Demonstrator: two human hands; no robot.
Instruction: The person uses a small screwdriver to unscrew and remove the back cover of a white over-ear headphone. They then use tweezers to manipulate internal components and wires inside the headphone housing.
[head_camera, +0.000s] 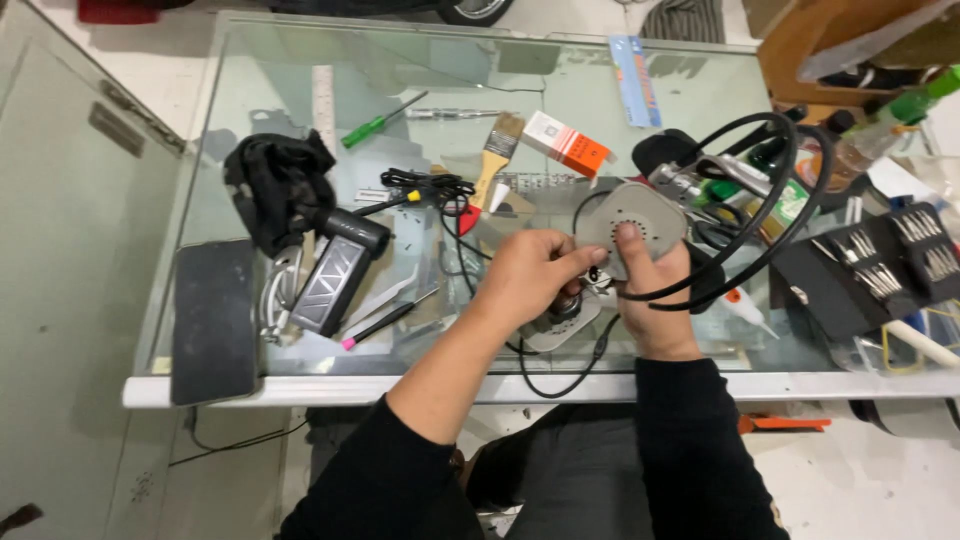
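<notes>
Both my hands hold a grey rounded device (632, 222) with a ring of small holes, above the glass table (300, 100). My right hand (652, 298) grips it from below with the thumb pressed on its face. My left hand (535, 272) pinches its left edge with fingers closed on it. A thick black cable (770, 225) loops from the device to the right. Under my hands lies a light grey cover piece (560, 325) with a thin black wire (560, 385) curling off the table edge.
On the glass lie a dark phone (213, 318), a black cloth (275, 185), a grey power adapter (330, 285), a green screwdriver (375, 125), a paintbrush (497, 150), an orange and white box (567, 143), a steel ruler (322, 100) and a black bit set (880, 265).
</notes>
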